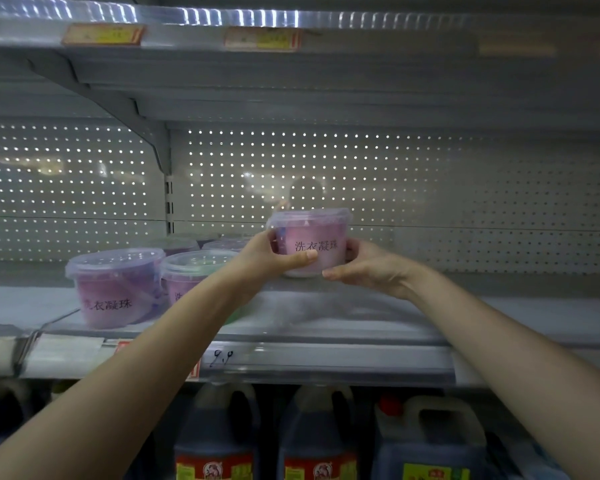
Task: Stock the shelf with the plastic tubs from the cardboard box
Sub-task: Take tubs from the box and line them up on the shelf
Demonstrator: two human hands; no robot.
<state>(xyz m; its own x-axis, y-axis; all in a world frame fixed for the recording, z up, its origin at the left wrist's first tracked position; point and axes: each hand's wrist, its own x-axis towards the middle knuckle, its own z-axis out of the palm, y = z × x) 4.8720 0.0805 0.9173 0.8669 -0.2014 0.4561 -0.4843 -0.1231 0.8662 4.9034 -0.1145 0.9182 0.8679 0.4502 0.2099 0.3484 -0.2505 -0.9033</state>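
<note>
A clear plastic tub (312,242) with pink contents, a lid and black printed characters is held between both hands far back on the grey shelf (361,317), near the perforated back panel. My left hand (269,252) grips its left side, thumb across the front. My right hand (364,266) grips its right side. Whether its base touches the shelf I cannot tell. Several more tubs stand at the left: a front one (115,289), a second one (191,275) partly behind my left forearm, others behind. The cardboard box is out of view.
The shelf's right half is bare metal. An upper shelf (291,39) with price tags overhangs close above. The front rail (291,362) carries a handwritten price tag. Below stand large dark bottles (219,434) with handles.
</note>
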